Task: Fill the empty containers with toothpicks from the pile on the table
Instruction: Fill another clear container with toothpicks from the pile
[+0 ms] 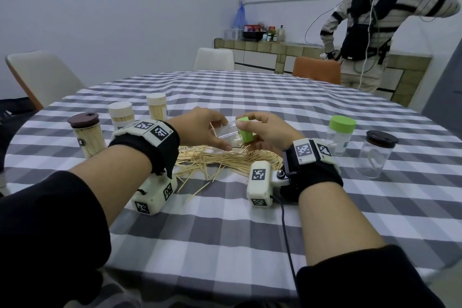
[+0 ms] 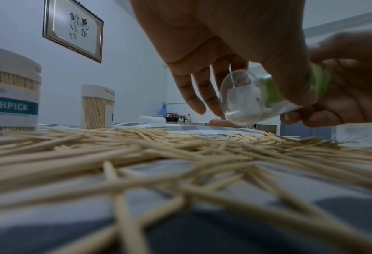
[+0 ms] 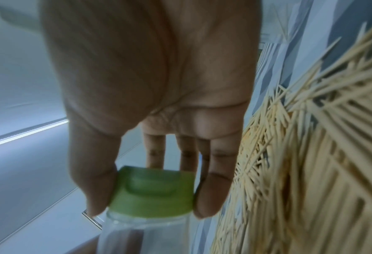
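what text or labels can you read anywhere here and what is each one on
"OTHPICK": white letters on the teal band of the near white-lidded toothpick container, the word cut off by the frame edge.
Brush-written characters in the framed picture on the wall: too small and stylised to read.
Small label on the brown-lidded full container: too small to read.
Square black-and-white markers on the wrist cameras: patterns, not words.

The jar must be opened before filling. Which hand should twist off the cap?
The right hand: its thumb and fingers already grip the green cap, while the left hand holds the clear jar body steady above the toothpicks.
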